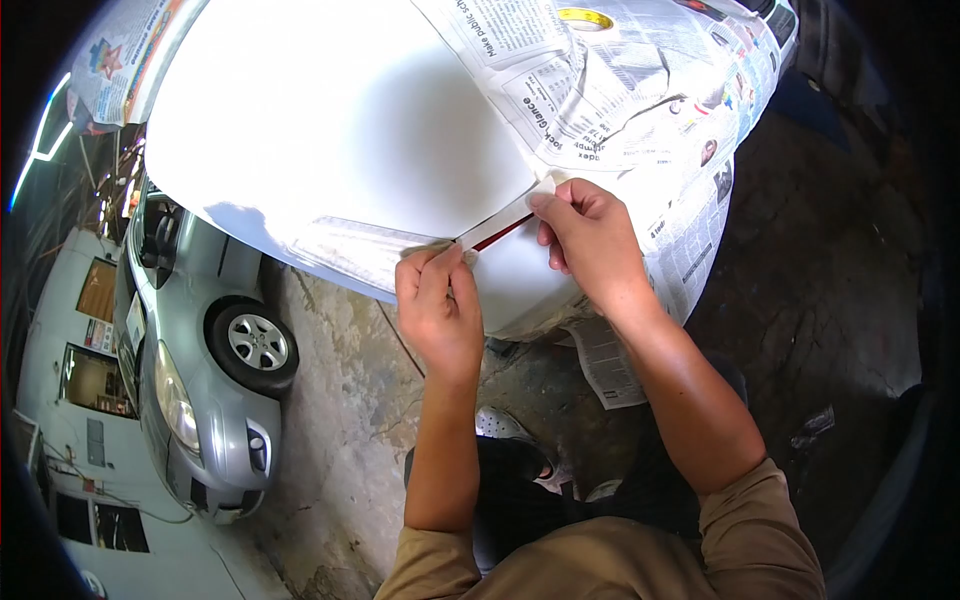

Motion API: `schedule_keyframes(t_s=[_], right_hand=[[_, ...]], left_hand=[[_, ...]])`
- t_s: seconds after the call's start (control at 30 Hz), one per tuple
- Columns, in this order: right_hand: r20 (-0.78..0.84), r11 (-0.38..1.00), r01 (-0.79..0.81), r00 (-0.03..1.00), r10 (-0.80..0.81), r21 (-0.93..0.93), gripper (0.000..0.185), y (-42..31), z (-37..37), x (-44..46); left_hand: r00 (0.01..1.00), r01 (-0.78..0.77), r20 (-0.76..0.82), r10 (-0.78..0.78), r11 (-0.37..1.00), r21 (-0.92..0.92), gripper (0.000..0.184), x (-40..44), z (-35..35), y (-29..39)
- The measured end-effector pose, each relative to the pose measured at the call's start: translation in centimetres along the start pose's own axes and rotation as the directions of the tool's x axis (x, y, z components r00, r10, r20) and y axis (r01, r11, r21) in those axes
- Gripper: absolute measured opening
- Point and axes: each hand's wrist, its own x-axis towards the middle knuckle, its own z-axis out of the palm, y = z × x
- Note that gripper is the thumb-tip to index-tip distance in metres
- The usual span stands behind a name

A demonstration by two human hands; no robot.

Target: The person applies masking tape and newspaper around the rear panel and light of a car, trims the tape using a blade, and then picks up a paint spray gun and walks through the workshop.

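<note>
A strip of pale masking tape (508, 216) is stretched between my two hands over a dark red gap in a white car body panel (400, 130). My left hand (437, 300) pinches the tape's lower left end, its fingers pressed together. At the upper right end, my right hand (588, 232) grips the tape between thumb and forefinger. Printed newspaper (625, 90) covers the body to the upper right of my hands. Beside my left hand, a taped strip (360, 243) runs along the panel's lower edge.
A yellow tape roll (586, 18) lies on the newspaper at the top. A silver car (200, 330) stands at the left on the concrete floor (335, 440). Loose newspaper (610, 368) hangs below the body, near my legs and shoes.
</note>
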Motion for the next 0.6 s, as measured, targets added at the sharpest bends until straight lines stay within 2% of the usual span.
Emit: schedule_keyframes(t_s=[0.23,0.43,0.6], right_hand=[[0.002,0.999,0.002,1.0,-0.002,0.041,0.025,0.05,-0.19,-0.1],[0.003,0.999,0.016,1.0,-0.016,0.032,0.025,-0.12,-0.06,-0.13],[0.012,0.998,0.011,1.0,-0.012,0.063,0.026,-0.12,-0.12,-0.08]], left_hand=[[1.0,0.026,0.002,-0.026,0.999,-0.032,0.015,0.06,-0.02,0.34],[1.0,-0.011,-0.007,0.011,1.0,-0.019,0.015,0.39,-0.03,0.19],[1.0,0.028,0.011,-0.028,0.999,-0.036,0.015,0.43,-0.08,0.26]])
